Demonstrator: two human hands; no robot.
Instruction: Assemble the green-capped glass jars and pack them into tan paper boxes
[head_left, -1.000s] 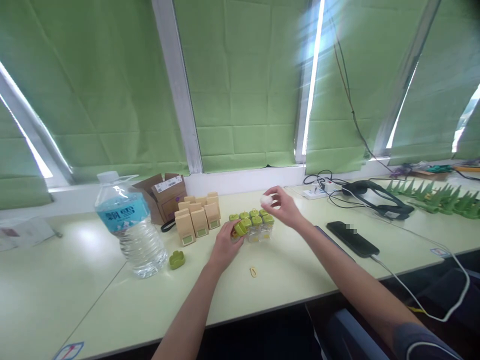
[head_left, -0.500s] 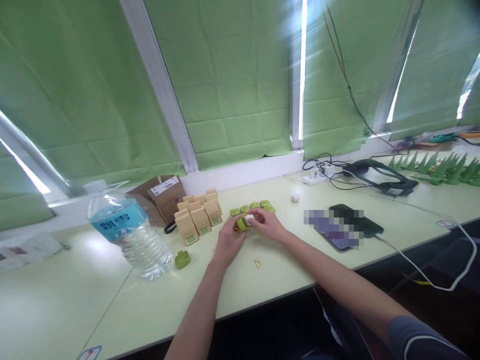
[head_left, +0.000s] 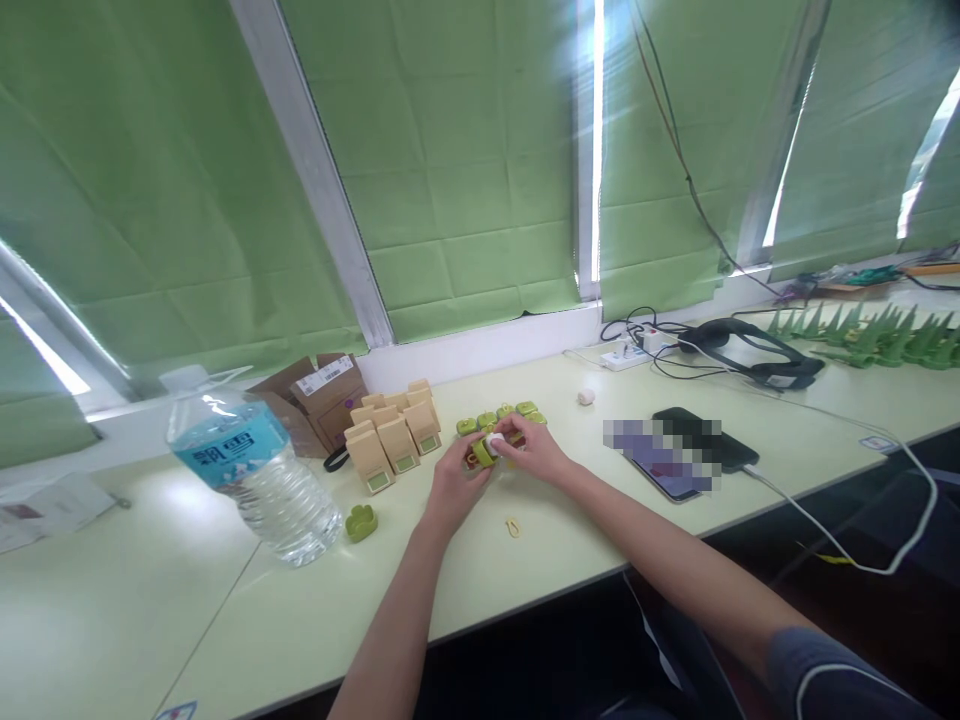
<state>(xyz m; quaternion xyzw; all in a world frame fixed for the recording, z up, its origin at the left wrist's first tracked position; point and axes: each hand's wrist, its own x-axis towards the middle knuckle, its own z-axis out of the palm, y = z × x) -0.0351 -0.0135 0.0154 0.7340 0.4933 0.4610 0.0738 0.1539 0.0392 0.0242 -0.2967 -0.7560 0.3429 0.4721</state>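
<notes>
My left hand (head_left: 456, 478) is closed round a small green case-like piece (head_left: 484, 454) with a reddish bit at its side. Fingers of my right hand (head_left: 529, 447) pinch a small white piece (head_left: 495, 443) against the green one. Just behind the hands stand several small green boxes (head_left: 486, 420) with yellow loops on top; my hands partly hide them. On the table in front of my hands lies a yellow clip-like loop (head_left: 513, 527). Further left sits a green flower-shaped cup (head_left: 361, 523).
Left are a large water bottle (head_left: 255, 470), an opened cardboard box (head_left: 324, 400) and several tan paper bags (head_left: 395, 440). Right are a pale pink cylinder (head_left: 586, 397), two phones (head_left: 742, 440), a power strip (head_left: 624, 355), a black headset strap (head_left: 787, 372) and green spiky pieces (head_left: 885, 335).
The green piece has turned slightly in my hands, with the white piece still against it. The whole view has shifted a little; the things on the table stay put.
</notes>
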